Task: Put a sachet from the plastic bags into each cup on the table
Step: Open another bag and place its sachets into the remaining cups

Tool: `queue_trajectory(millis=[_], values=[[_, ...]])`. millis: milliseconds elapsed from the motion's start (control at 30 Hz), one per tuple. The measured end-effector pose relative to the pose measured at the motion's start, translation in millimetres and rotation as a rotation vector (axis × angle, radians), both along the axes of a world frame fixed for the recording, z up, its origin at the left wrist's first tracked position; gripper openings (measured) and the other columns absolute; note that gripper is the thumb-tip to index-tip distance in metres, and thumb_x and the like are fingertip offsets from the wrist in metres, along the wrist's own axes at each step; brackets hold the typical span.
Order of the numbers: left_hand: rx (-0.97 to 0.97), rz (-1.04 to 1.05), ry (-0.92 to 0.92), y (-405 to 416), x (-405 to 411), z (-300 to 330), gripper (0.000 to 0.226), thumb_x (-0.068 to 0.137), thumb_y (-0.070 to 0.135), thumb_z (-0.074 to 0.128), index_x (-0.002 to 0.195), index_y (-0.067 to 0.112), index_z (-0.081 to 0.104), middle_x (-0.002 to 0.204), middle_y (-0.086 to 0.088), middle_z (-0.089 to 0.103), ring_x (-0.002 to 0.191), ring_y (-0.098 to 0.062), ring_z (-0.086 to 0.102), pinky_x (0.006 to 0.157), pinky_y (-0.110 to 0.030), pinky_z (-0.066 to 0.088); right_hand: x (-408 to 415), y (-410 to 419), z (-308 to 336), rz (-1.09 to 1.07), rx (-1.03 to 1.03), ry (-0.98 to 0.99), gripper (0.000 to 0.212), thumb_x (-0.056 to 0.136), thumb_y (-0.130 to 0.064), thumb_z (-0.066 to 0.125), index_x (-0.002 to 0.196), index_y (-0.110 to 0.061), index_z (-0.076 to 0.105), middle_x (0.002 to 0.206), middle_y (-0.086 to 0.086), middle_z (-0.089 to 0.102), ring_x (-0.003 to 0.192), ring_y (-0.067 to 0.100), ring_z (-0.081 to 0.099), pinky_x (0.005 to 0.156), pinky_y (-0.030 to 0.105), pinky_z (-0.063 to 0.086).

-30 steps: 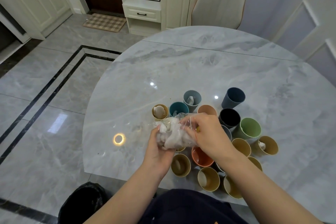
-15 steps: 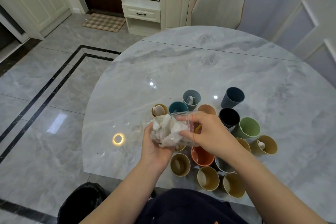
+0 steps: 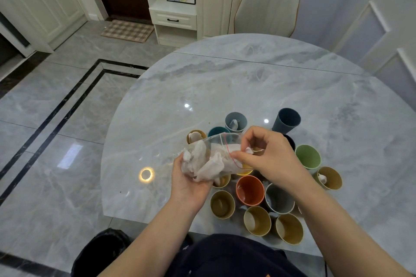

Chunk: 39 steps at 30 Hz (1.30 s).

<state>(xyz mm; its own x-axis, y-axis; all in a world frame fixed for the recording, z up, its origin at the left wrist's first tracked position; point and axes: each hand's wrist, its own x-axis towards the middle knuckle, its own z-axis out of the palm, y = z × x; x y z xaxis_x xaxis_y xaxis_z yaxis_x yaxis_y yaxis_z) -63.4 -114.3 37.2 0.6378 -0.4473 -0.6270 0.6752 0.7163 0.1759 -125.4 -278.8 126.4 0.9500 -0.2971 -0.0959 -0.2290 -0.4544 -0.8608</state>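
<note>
While the left hand (image 3: 189,183) cups the plastic bag (image 3: 209,159), right hand (image 3: 267,157) fingers (image 3: 238,155) pinched on its mouth

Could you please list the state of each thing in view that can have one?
Bag: open, full of sachets, held in left hand.
Right hand: pinching the bag's mouth.
Light blue cup: sachet inside.
Far tan cup: sachet inside.
Right tan cup: sachet inside.
Orange cup: empty.
Green cup: empty.

Glossy marble-look table (image 3: 225,87), clear thin plastic bag (image 3: 216,144), seemingly papery white sachets (image 3: 209,164), matt cups (image 3: 249,190).
</note>
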Motion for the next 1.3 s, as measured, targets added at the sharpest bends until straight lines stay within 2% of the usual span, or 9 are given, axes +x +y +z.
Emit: queue_trajectory(millis=[233,533,667,800,900,967,1033,1133,1300], values=[[0.025,0.009,0.057,-1,-1,-4,0.043,0.092,0.039,0.06,0.128,0.017,0.062,0.116,-0.014,0.07,0.12,-0.033,0.064,0.085,-0.042,0.061,-1,-1,-1,-0.091,0.013,-0.061,0.015,0.091,-0.019,0.07,0.089,-0.031,0.062,0.103,-0.008,0.068,0.093,0.013,0.071,0.077,0.031,0.064],[0.078,0.073,0.11,21,10,-18,0.033,0.099,0.034,0.046,0.118,0.017,0.067,0.091,-0.008,0.078,0.072,-0.026,0.077,0.056,-0.032,0.06,6,-40,-13,-0.274,0.141,-0.106,0.02,0.097,-0.012,0.061,0.107,-0.022,0.075,0.113,-0.007,0.07,0.088,0.001,0.072,0.067,0.018,0.06],[0.116,0.098,0.122,33,9,-29,0.029,0.096,0.031,0.049,0.114,0.019,0.069,0.097,-0.004,0.077,0.099,-0.023,0.073,0.088,-0.033,0.058,12,-47,-72,-0.245,-0.008,0.109,0.02,0.096,-0.011,0.062,0.105,-0.022,0.076,0.116,-0.004,0.068,0.1,0.015,0.068,0.084,0.033,0.062],[0.135,0.104,0.138,39,4,-33,0.033,0.094,0.03,0.049,0.121,0.02,0.067,0.113,-0.004,0.071,0.122,-0.024,0.062,0.113,-0.035,0.042,18,-40,-112,-0.212,-0.086,0.215,0.02,0.098,-0.014,0.06,0.107,-0.022,0.075,0.121,0.003,0.068,0.104,0.016,0.065,0.076,0.014,0.051],[0.14,0.092,0.127,42,1,-32,0.028,0.093,0.028,0.048,0.106,0.017,0.071,0.107,-0.002,0.07,0.107,-0.023,0.066,0.101,-0.033,0.05,23,-38,-123,-0.186,-0.12,0.268,0.022,0.099,-0.015,0.059,0.114,-0.018,0.074,0.127,0.005,0.066,0.108,0.018,0.064,0.069,0.007,0.044],[0.153,0.079,0.12,43,0,-29,0.026,0.093,0.028,0.048,0.097,0.017,0.072,0.097,-0.002,0.072,0.096,-0.023,0.067,0.086,-0.032,0.055,25,-39,-123,-0.137,-0.108,0.313,0.024,0.099,-0.016,0.058,0.12,-0.018,0.07,0.124,0.005,0.067,0.093,0.011,0.069,0.056,0.007,0.047],[0.153,0.078,0.126,43,-2,-28,0.026,0.093,0.028,0.048,0.095,0.017,0.072,0.095,-0.003,0.072,0.095,-0.023,0.067,0.089,-0.032,0.053,26,-39,-120,-0.107,-0.063,0.341,0.028,0.099,-0.015,0.058,0.126,-0.016,0.066,0.116,0.006,0.07,0.079,0.008,0.071,0.052,0.008,0.05],[0.141,0.09,0.133,41,-3,-25,0.024,0.093,0.028,0.049,0.094,0.017,0.071,0.094,-0.003,0.071,0.095,-0.023,0.067,0.103,-0.031,0.045,27,-37,-111,-0.17,-0.092,0.299,0.031,0.098,-0.016,0.06,0.129,-0.016,0.063,0.11,0.004,0.071,0.077,0.008,0.07,0.058,0.012,0.055],[0.146,0.07,0.119,35,-5,-22,0.026,0.096,0.031,0.049,0.099,0.017,0.071,0.09,-0.003,0.075,0.085,-0.023,0.074,0.077,-0.031,0.058,24,-19,-50,-0.22,-0.014,0.015,0.009,0.089,-0.02,0.072,0.095,-0.025,0.069,0.092,-0.004,0.073,0.085,0.011,0.071,0.078,0.027,0.06]])
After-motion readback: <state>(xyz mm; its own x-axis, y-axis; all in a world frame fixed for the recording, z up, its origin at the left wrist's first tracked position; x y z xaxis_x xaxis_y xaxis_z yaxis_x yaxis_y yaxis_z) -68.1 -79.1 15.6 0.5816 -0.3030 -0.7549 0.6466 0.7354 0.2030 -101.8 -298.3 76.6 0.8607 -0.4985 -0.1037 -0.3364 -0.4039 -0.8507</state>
